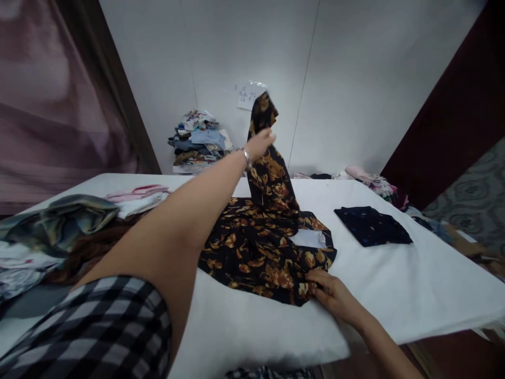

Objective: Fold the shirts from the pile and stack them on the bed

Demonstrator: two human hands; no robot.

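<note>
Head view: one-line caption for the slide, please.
Left hand lifts part of a black floral garment off the white table; right hand pins its hem.

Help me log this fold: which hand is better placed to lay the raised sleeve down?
Left. The left hand already holds the sleeve lifted above the shirt. The right hand is low, pressing the shirt's near edge against the table.

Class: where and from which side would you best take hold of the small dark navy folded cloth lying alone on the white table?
Probably the near corner of the dark navy folded cloth, from the right: it lies flat, apart from other things, edges exposed.
</note>
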